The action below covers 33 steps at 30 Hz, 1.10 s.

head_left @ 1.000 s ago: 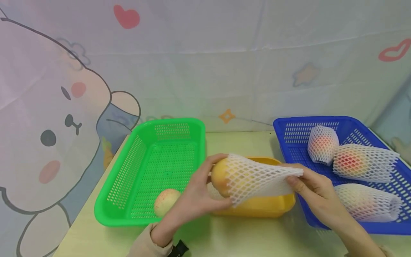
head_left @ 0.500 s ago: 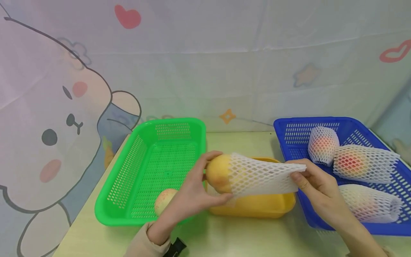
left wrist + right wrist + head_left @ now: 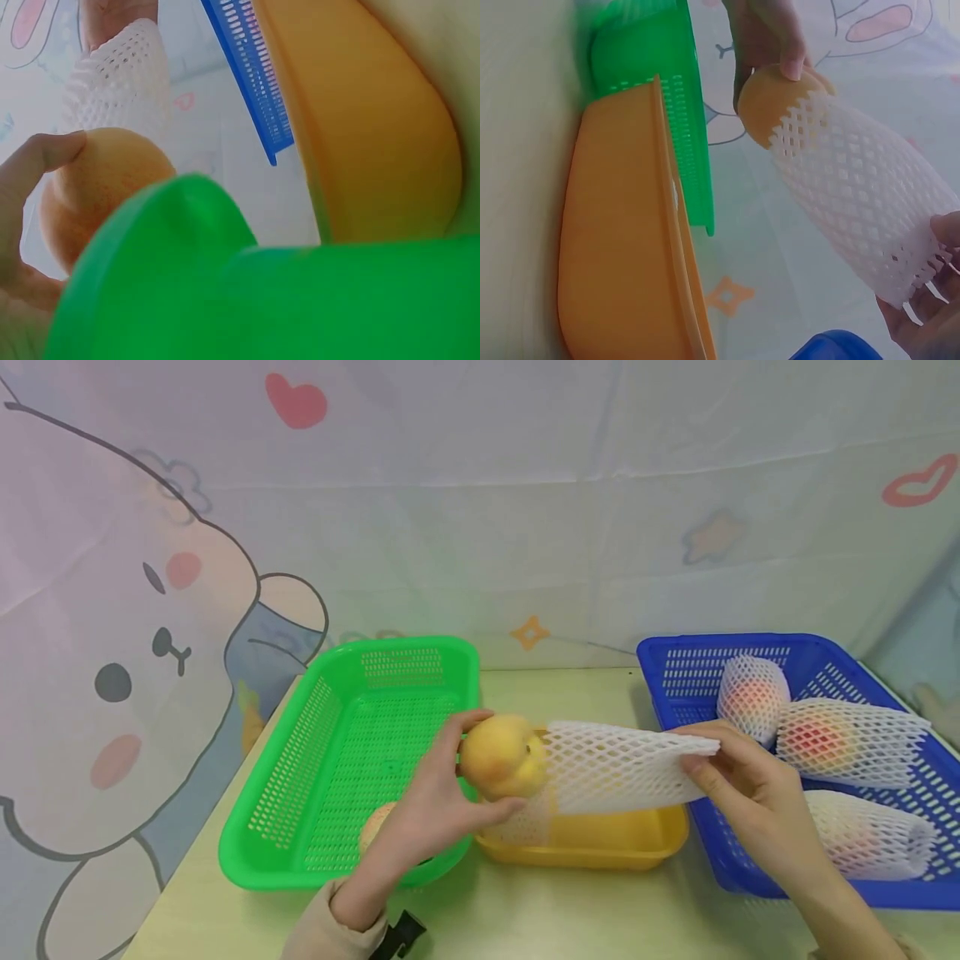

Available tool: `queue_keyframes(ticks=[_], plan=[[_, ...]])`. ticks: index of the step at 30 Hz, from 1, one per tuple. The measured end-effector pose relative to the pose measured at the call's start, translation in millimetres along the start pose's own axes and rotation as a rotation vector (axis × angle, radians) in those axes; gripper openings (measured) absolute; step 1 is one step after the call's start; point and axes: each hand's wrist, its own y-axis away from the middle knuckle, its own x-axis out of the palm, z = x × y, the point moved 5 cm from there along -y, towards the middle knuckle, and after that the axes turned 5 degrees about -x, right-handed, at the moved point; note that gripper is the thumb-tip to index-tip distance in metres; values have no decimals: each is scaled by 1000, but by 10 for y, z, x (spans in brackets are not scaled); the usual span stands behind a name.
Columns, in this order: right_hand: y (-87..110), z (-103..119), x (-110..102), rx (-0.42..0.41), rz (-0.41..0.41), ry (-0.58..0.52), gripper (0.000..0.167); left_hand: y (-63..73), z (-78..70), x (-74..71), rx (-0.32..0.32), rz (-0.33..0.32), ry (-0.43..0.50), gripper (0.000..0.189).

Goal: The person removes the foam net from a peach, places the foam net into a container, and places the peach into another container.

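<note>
A yellow peach (image 3: 498, 758) is gripped between the thumb and fingers of my left hand (image 3: 431, 806), above the left end of the yellow basin (image 3: 600, 847). With my right hand (image 3: 757, 802) I pinch the far end of a white foam net sleeve (image 3: 618, 767). The sleeve's open mouth lies right at the peach's right side, and nearly all of the fruit shows bare. In the right wrist view the net's edge (image 3: 799, 124) overlaps the peach (image 3: 769, 97). The left wrist view shows the peach (image 3: 109, 180) partly behind the green basket's rim (image 3: 172, 210).
A green basket (image 3: 255, 760) stands left, with another peach (image 3: 372, 827) partly hidden behind my left forearm. On the right, a blue basket (image 3: 667, 693) holds several netted fruits (image 3: 817, 743). A patterned cloth (image 3: 525, 527) hangs behind the table (image 3: 525, 910).
The peach has come out of the foam net sleeve, moving left with my left hand. My right hand has shifted slightly right, still pinching the sleeve's end.
</note>
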Motion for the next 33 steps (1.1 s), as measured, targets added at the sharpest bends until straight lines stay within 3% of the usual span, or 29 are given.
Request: queue_keyframes(ticks=[6, 11, 14, 19, 26, 33], plan=[[-3, -32, -15, -3, -36, 45, 29, -16, 60, -123, -75, -37, -65, 81], [-22, -24, 1, -28, -6, 238, 27, -32, 128, -257, -152, -74, -138, 80], [-22, -11, 15, -64, -28, 364, 27, -41, 165, -325, -184, -94, -203, 80], [-13, 0, 51, -136, -64, 485, 28, -58, 201, -375, -183, -124, -327, 79], [7, -44, 113, -186, -47, 612, 26, -79, 230, -368, -154, -158, -438, 79], [35, -22, 229, -354, -15, 771, 20, -85, 246, -389, -119, -239, -555, 77]])
